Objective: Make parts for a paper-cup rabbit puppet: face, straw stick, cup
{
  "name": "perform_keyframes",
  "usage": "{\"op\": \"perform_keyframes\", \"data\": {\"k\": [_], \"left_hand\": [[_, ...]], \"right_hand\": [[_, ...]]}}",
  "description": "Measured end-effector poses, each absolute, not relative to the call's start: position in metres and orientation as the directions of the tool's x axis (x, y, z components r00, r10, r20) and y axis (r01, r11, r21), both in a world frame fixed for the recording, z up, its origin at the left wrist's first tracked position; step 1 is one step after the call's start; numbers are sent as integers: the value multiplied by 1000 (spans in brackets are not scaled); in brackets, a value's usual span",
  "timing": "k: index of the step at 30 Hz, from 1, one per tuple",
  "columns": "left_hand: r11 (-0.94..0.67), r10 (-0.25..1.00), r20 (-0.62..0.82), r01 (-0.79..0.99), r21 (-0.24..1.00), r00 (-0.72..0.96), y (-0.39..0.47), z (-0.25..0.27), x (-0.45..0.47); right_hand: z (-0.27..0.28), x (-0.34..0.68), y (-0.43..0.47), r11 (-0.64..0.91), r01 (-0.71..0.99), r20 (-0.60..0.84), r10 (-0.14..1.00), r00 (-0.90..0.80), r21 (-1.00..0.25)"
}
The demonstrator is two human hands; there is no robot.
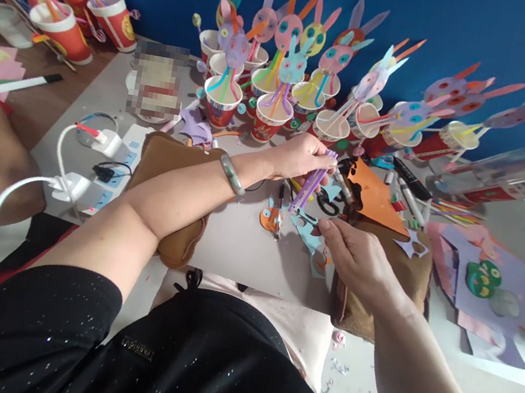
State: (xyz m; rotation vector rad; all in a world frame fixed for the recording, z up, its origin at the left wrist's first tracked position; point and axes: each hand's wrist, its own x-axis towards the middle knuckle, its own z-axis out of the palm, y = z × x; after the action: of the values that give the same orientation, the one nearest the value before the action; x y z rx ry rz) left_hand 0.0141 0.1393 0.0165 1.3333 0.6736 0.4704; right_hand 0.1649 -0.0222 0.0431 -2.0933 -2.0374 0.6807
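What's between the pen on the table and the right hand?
In the head view, blue paper lies between the pen and the right hand, with a dark tool held in that hand over it.

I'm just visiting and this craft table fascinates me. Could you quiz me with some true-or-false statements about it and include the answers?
1. The left hand is holding purple straws. True.
2. The bracelet is on the right wrist. False: the bracelet is on the left wrist.
3. The right hand is holding nothing. False: it grips a dark tool, possibly scissors.
4. Paper figures with long ears stand in paper cups. True.
5. The wall behind the cups is yellow. False: the wall is blue.
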Motion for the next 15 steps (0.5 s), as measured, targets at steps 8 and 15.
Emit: {"op": "perform_keyframes", "data": {"k": [8,15], "left_hand": [[165,687,-148,46,985,712,138,16,17],[158,689,-144,46,986,711,136,20,16]], "right_hand": [[37,163,-16,-103,967,-237,970,46,-234],[29,162,-12,-87,974,-199,979,44,-211]]}}
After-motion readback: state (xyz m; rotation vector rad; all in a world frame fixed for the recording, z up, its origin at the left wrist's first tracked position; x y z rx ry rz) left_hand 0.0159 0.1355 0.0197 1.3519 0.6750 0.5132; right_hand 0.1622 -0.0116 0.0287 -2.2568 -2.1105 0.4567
